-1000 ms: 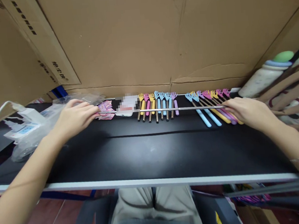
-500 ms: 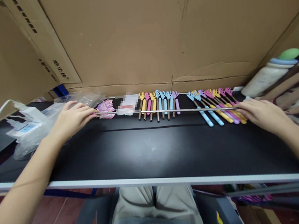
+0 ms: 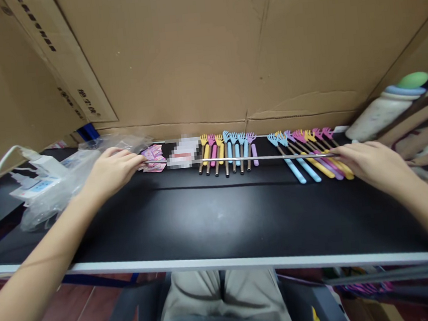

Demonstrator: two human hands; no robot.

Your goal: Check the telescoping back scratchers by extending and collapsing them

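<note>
1. Right hand (image 3: 375, 165) has moved a little outward since one second ago, so the two hands are now slightly wider apart.
2. Between the hands is a thin metal rod (image 3: 267, 158), held nearly level above the black table (image 3: 220, 220).
3. Left hand (image 3: 119, 172) is closed, its fingertips pinching the left end of the rod, near the pink paper cards (image 3: 154, 151).
4. The right hand is also closed, gripping the right end; its fingers hide how this end looks.
5. Behind the rod, a middle row of short scratchers (image 3: 237, 150) lies with claw heads toward the cardboard (image 3: 189, 57).
6. Near the right hand lie longer scratchers (image 3: 322, 166), slanted, their coloured handles toward the person.
7. A partly blurred white object (image 3: 185, 155) lies between the cards and the middle row.
</note>
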